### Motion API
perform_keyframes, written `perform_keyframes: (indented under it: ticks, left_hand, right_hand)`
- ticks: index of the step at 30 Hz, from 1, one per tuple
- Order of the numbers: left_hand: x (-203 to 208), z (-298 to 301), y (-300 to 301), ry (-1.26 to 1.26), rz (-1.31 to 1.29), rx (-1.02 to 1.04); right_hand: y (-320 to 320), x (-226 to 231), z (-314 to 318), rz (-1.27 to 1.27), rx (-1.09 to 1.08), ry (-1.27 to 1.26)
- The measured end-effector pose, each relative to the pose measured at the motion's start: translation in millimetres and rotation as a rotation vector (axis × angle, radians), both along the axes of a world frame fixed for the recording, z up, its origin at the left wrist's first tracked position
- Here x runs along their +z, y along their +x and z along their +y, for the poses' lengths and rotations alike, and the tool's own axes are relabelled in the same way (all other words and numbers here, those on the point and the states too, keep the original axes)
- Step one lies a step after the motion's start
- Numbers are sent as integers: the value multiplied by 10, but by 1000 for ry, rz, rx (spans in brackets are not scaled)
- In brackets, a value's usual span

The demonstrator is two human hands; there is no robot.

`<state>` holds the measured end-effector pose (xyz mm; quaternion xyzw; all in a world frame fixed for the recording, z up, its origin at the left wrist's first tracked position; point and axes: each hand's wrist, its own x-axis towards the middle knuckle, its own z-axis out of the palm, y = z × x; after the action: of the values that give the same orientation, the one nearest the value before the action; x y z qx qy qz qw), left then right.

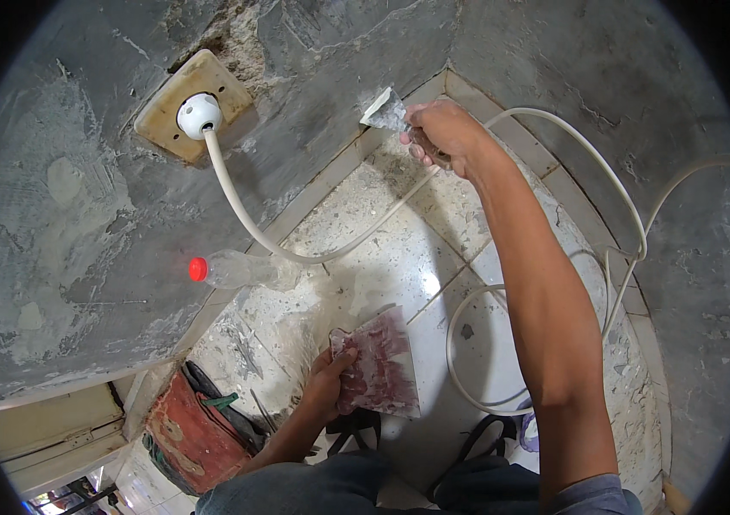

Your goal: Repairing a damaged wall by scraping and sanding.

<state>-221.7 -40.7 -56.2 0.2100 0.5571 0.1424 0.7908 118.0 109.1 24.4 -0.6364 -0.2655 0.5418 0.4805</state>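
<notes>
My right hand is stretched out toward the grey wall, closed around the handle of a putty knife. White paste sits along the blade's tip, which is close to the wall; whether it touches I cannot tell. Lower down, my left hand grips a flat, reddish board by its left edge, thumb on top. Pale paste is smeared over the board's face. A white cable passes below my right hand and runs to a socket plate with a round white plug on the wall.
A clear plastic bottle with a red cap stands by the wall's foot. A worn red bag with tools lies at lower left. Loops of white cable lie on the speckled, dusty floor tiles. Another rough grey wall meets the corner.
</notes>
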Motion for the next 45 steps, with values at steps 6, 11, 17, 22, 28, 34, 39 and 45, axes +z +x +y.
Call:
perform_keyframes:
  ticks: [6,11,17,22,28,34,39,45]
  left_hand:
    - [101,17,31,12,-13,-47]
    - [312,178,164,52,-50,27]
    - [642,541,453,139,-198,152]
    - [930,689,647,188,-481,145]
    - [1052,784,768,171,-500,133]
    - [1026,895,774,272,-553,74]
    - [1023,947,814,327,-528,88]
    - [984,917,872,464,-459,87]
  right_hand:
    - [94,117,-124,152,81,153]
    - [17,211,-489,132,115,279]
    - [-156,242,-1183,-143,203,353]
    - [-279,337,-1631,-560,270,501]
    - [-371,413,-1873,-933,285,689]
    - [-266,427,-1981,-1226,351,669]
    - [-52,324,-2102,-1368,425,637]
    - [-196,348,-2245,-834,114,365]
